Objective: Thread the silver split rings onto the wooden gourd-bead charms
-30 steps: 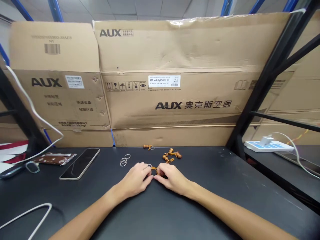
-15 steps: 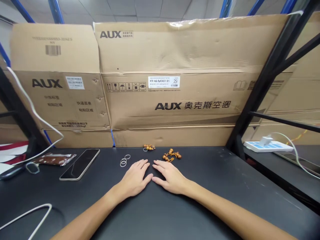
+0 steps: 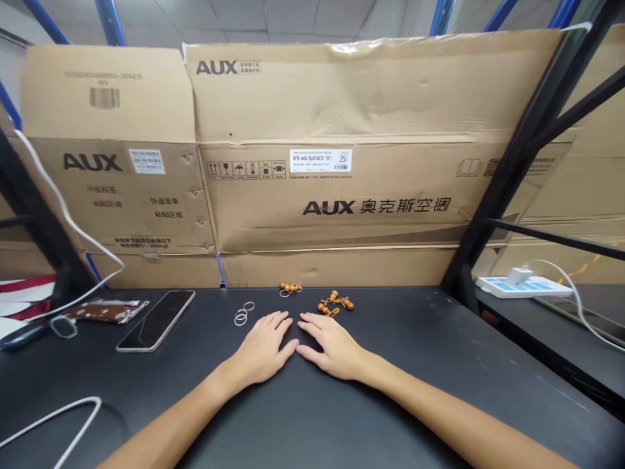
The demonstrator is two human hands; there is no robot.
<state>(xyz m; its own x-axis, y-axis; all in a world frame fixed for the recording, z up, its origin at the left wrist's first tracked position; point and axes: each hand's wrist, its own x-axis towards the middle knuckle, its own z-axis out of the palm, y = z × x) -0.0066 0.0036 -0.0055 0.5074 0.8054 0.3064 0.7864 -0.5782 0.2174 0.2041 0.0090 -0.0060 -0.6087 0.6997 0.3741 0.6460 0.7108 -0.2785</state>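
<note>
My left hand (image 3: 264, 346) lies flat on the dark table (image 3: 303, 410), fingers stretched out and holding nothing. Mirroring it, my right hand (image 3: 334, 346) also rests flat and open, with a small gap between the two thumbs. Just beyond the left hand lie three metal split rings (image 3: 241, 317), two of them overlapping. Past the right hand's fingertips sits a small group of brown gourd-shaped beads (image 3: 334, 303) with orange cord. Farther back, near the cardboard, is a brown beaded keychain (image 3: 291, 288) with a metal ring.
A smartphone (image 3: 157, 320) and a brown packet (image 3: 108, 311) lie to the left, near a white cable (image 3: 63, 202). Large cardboard sheets (image 3: 381, 176) stand along the back edge. A black rack post (image 3: 508, 156) rises at right, with a white power strip (image 3: 541, 287) beyond it.
</note>
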